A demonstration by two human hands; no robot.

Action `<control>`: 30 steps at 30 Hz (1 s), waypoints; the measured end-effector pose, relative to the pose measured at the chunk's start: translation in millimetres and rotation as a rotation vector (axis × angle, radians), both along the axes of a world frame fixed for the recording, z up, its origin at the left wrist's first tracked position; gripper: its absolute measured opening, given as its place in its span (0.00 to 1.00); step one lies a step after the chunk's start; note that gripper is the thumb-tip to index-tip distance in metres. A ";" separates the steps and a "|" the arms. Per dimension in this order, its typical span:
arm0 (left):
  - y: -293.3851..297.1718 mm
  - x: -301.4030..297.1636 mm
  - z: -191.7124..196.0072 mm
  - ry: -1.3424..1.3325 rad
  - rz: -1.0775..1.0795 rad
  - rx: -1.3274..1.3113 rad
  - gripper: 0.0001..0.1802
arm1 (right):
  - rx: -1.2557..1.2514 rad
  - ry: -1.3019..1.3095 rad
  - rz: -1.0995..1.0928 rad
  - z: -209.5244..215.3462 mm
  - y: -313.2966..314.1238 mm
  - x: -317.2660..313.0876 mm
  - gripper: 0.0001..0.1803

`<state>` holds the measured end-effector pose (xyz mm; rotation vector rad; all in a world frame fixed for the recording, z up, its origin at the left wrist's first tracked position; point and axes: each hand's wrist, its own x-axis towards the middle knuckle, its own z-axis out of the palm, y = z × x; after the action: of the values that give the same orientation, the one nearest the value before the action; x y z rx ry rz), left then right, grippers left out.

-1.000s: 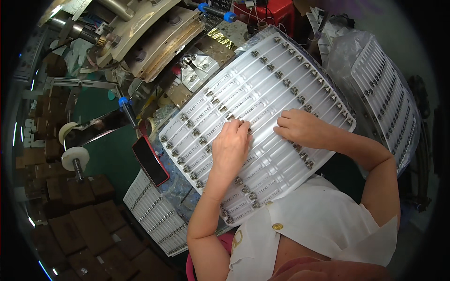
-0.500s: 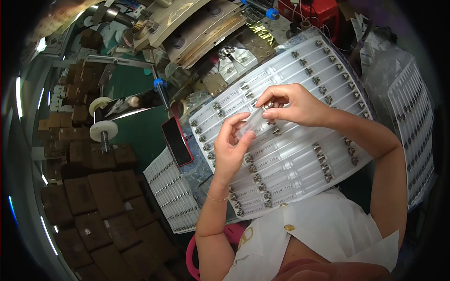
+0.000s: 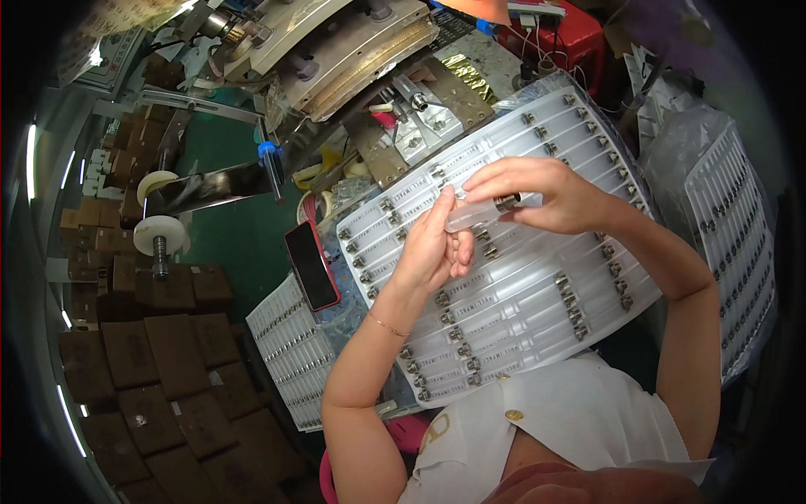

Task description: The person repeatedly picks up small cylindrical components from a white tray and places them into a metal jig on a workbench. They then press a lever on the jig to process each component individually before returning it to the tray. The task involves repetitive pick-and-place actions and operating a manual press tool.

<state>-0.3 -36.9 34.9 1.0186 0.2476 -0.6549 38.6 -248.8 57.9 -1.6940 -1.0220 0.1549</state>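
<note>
Centrally, a large white blister tray lies tilted across the counter, filled with rows of clear tubes with dark metal caps, each in its own slot. Its near edge meets the person's white garment; its far edge runs up beside a grey machine.

Held item: one clear tube with a dark cap, raised above the middle of the tray. The right hand pinches its capped end with fingers narrowed around it. The left hand touches the tube's other end with its upper fingers, the rest loosely curled.

Open room: a bare strip of green counter surface lies left of the tray; elsewhere things crowd close.

Packages and trays:
- A second white tray of small parts, lower left, partly under the left forearm.
- A third white tray with rows of capped tubes, at the right edge, partly under clear plastic wrap.
- Brown cartons, square, stacked in rows at far left and lower left.
- A crumpled gold foil piece beyond the main tray.

Other things:
- A black phone in a red case, just beside the main tray's left corner.
- Two white tape rolls on a holder at left, with a dark film strip running right to a blue knob.
- A red box with cables at top.
- A metal fixture block between the machine and the tray's far edge.
</note>
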 end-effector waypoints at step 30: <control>26.5 -108.0 -18.3 -1.188 -0.017 1.460 0.07 | -0.618 0.319 -0.544 -191.4 17.8 356.5 0.18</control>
<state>-108.3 -10.4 16.6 2.6015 -0.4338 0.3552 395.1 -231.0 -133.5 -2.3490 -0.2519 0.3971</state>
